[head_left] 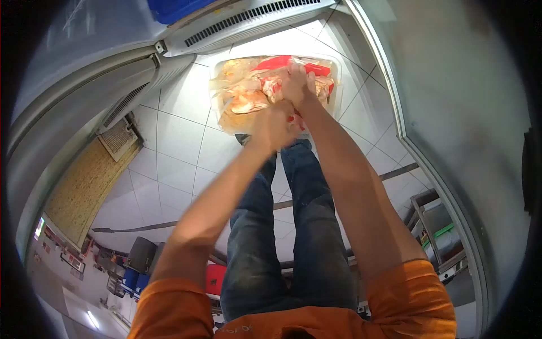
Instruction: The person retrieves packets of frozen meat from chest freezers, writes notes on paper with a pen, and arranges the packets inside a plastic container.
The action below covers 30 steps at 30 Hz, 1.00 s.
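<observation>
A white plastic tub [337, 103] on the tiled floor holds several clear plastic bags of pale orange food, perhaps raw meat, some with red print. My right hand [298, 85] is over the tub's right half, its fingers closed on a clear bag with red markings [272, 87]. Nearer to me, my left hand [275, 125] is curled shut at the tub's front edge, slightly blurred. Small red patches show beside its fingers; what it grips is hidden. Another bag [248, 101] lies at the left of the tub, and a bright red wrapper [274, 62] lies along the back.
White floor tiles [175, 135] surround the tub. A vented pale panel [248, 25] stands beyond it, with an open door frame [389, 85] on the right. A dark strip [141, 227] crosses the floor by my legs [305, 214]. Shelving [437, 226] stands at lower right.
</observation>
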Tool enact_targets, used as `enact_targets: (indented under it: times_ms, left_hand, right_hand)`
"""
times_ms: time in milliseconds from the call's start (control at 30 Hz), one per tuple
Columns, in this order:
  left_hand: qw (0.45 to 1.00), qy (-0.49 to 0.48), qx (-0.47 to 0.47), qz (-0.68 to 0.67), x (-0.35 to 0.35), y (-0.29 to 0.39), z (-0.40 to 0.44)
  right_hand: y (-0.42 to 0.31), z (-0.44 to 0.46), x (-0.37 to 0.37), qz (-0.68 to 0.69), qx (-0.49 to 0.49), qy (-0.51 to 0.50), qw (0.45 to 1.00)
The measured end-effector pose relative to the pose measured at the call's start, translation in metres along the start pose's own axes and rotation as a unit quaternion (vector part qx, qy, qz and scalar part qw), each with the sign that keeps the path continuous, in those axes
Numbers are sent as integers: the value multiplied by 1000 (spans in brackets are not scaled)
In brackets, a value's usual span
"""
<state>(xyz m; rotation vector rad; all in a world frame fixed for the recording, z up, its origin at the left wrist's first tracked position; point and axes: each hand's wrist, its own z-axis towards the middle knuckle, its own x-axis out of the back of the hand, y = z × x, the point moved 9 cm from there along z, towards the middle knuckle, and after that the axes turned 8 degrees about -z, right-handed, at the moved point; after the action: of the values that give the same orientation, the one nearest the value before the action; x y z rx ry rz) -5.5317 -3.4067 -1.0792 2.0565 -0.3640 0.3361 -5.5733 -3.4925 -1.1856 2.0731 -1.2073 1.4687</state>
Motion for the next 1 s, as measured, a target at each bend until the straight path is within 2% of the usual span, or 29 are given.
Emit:
enact_targets:
  times_ms: [33,67,100,167,267,367,467,567,633,667,700,767,867,967,1000]
  left_hand:
    - [998,4,-40,46,-24,1,-15]
    - [995,-23,-38,90,-52,-12,-21]
    - [989,-49,-39,133,-79,-25,-27]
    - [964,-165,40,206,-132,-64,-33]
    - [969,-96,84,209,-155,-93,-32]
    - [970,-85,139,179,-142,-95,-29]
    - [973,-12,152,172,-111,-130,-34]
    - [968,22,152,197,-92,-140,-28]
    - [970,-92,205,88,-89,-131,-26]
    - [970,-107,199,84,-90,-129,-21]
    - [970,-122,194,81,-91,-127,-16]
    - [972,-83,128,181,-94,-122,-13]
    - [941,-238,181,159,-129,-139,-45]
    - [960,-159,230,-25,-64,-89,-78]
    - [984,-55,168,18,-41,-80,-89]
  right_hand:
    - [-1,12,-12,-2,-27,-26,999]
    - [-1,19,-22,-5,-53,-53,997]
    - [-4,18,-18,39,-18,-17,999]
    - [6,6,-6,124,53,48,990]
    - [5,-46,69,10,73,6,997]
    - [14,-78,19,31,109,-129,985]
    - [-2,-104,-15,-83,151,-162,972]
    - [-8,-111,-39,-50,66,-209,974]
    - [-28,-100,-23,-30,5,-222,975]
    - [-32,-93,-17,-23,-25,-225,974]
    - [-32,-83,-30,-15,-17,-177,984]
    - [-31,-67,-71,10,-6,-85,996]
    - [-49,-45,-70,-9,-34,-206,978]
    - [-50,-54,-69,-40,13,-181,983]
    - [-46,-54,-58,-16,34,-176,984]
